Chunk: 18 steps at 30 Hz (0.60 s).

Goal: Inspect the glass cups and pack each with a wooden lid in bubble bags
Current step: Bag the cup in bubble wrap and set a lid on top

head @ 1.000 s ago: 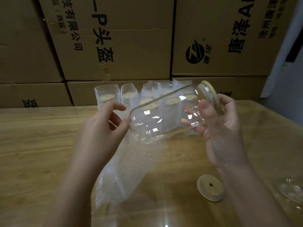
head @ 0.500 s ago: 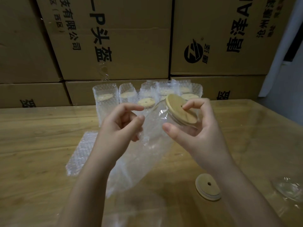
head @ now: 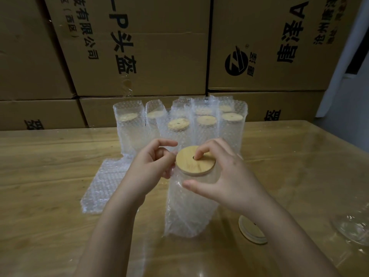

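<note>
A glass cup capped with a round wooden lid (head: 189, 166) stands upright inside a bubble bag (head: 189, 212) at the middle of the wooden table (head: 50, 176). My left hand (head: 147, 168) pinches the bag's top edge just left of the lid. My right hand (head: 229, 176) curls over the cup's top, its index fingertip pressing the lid beside the centre hole and its thumb against the bag's front. The glass itself shows only dimly through the bubbles.
Several packed cups with lids (head: 205, 124) stand in rows behind. Flat bubble bags (head: 105, 182) lie to the left. A loose wooden lid (head: 250, 230) lies at the near right, a bare glass cup (head: 353, 226) at the right edge. Cardboard boxes (head: 159, 47) wall the back.
The cup was lying sideways in the air outside the bag. It has since gone base-first into the bag and been stood upright on the table, with my right hand now on the lid.
</note>
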### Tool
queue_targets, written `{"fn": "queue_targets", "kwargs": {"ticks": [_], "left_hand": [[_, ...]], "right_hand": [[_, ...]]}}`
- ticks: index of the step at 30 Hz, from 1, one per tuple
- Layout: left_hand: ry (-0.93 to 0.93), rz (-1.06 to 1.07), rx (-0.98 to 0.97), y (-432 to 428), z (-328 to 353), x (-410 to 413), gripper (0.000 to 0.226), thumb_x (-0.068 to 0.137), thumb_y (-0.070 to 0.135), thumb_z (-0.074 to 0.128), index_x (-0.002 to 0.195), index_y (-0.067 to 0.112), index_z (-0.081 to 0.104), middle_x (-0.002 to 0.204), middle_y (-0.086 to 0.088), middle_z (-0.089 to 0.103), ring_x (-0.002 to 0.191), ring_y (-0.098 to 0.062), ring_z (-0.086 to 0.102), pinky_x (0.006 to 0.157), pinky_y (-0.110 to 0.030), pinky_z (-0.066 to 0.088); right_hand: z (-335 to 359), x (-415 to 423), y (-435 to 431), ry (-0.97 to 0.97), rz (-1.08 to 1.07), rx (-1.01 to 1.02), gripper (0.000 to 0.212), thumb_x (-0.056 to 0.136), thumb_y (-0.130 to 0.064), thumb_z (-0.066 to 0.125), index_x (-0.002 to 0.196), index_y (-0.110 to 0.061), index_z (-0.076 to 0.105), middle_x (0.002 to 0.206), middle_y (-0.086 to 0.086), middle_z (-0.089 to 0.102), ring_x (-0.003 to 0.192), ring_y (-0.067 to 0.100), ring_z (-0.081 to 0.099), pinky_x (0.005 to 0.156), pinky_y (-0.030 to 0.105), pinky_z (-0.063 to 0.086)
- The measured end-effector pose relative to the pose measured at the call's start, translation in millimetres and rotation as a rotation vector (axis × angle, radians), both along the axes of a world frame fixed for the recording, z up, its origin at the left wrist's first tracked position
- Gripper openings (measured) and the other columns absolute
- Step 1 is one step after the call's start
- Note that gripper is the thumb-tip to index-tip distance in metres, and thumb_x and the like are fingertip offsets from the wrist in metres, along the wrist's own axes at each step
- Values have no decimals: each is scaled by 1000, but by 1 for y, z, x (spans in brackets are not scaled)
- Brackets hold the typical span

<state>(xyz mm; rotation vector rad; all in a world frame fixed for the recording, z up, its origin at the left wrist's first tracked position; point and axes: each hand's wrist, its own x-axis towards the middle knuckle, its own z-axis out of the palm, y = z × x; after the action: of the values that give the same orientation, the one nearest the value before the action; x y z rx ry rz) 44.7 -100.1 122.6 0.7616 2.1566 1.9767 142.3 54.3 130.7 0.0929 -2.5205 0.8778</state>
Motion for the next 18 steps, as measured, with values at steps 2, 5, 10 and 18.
{"fn": "queue_targets", "kwargs": {"ticks": [2, 5, 10, 18], "left_hand": [[5, 15, -12, 0, -1, -2, 16, 92, 8, 58, 102, 19, 63, 54, 11, 55, 51, -3, 53, 50, -16, 46], [18, 28, -31, -1, -1, -1, 13, 91, 11, 60, 102, 19, 62, 54, 11, 56, 53, -2, 55, 50, -16, 47], [197, 167, -324, -6, 5, 4, 25, 85, 39, 64, 107, 29, 55, 74, 8, 63, 61, -3, 62, 60, -25, 52], [326, 195, -778, -20, 21, 20, 37, 81, 35, 61, 116, 40, 47, 74, 11, 63, 68, -5, 64, 71, -40, 56]], "right_hand": [[-7, -5, 2, -43, -2, 26, 42, 63, -60, 68, 93, -42, 45, 104, -27, 41, 101, -22, 35, 104, 45, 34], [-16, -11, 2, -103, -30, 71, 42, 61, -62, 66, 91, -45, 43, 105, -29, 40, 98, -34, 22, 106, 47, 31], [-22, -15, 2, -116, -22, 30, 42, 64, -70, 56, 96, -45, 45, 107, -26, 39, 107, -23, 30, 102, 40, 36], [-21, -17, 18, -79, -10, -106, 40, 71, -68, 51, 98, -39, 57, 124, -22, 37, 106, -10, 43, 88, 22, 37]]}}
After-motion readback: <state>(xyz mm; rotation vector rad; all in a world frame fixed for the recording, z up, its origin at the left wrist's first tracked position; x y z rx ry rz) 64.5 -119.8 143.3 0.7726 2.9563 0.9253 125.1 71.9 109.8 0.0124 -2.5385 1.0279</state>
